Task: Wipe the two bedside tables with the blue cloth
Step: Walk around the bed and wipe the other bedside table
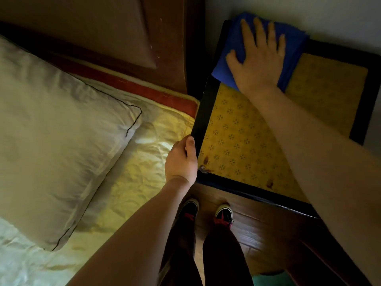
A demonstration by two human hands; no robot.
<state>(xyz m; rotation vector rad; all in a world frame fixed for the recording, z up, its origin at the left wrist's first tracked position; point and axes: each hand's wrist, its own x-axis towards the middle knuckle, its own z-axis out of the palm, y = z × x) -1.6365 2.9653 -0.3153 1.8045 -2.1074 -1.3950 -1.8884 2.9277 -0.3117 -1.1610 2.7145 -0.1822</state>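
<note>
A bedside table (203,118) with a black frame and a yellow patterned top stands to the right of the bed. The blue cloth (231,46) lies folded on the table's far left corner, against the wall. My right hand (257,58) presses flat on the cloth with the fingers spread. My left hand (182,159) grips the table's left black edge near the front corner, thumb on top. Only this one table is in view.
A bed with a pale pillow (51,129) and a yellowish sheet (144,162) fills the left. A brown headboard (115,32) runs along the back. A white wall (309,13) is behind the table. My shoes (206,211) stand on the wooden floor before the table.
</note>
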